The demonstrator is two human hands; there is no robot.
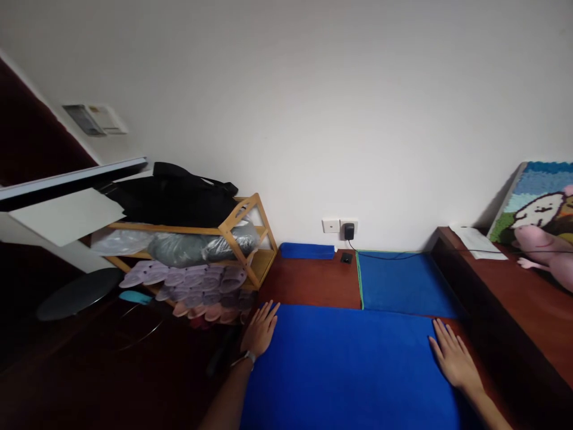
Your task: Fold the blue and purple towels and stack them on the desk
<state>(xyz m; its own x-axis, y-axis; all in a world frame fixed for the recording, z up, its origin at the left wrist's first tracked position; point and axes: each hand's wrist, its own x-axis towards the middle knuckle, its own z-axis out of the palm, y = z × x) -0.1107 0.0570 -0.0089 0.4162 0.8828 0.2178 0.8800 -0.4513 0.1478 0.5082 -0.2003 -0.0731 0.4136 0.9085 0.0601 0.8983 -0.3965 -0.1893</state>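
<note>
A bright blue cloth [353,364] lies spread over the reddish-brown wooden surface in front of me. My left hand [261,328] rests palm down on its far left corner, fingers spread, a watch on the wrist. Over at the far right corner, my right hand [454,355] lies flat with its fingers stretched out. Neither hand grips anything. Beyond the cloth's far edge lies a second, darker blue cloth [403,283] with a green edge. A folded blue strip of cloth [307,251] sits against the wall.
On the left stands a wooden rack [244,239] with several slippers [188,278], plastic-wrapped bundles and a black bag [174,194]. A black plug [349,232] with a cord is in the wall socket. To the right, a raised ledge [519,286] bears a pink plush toy [548,257] and a picture.
</note>
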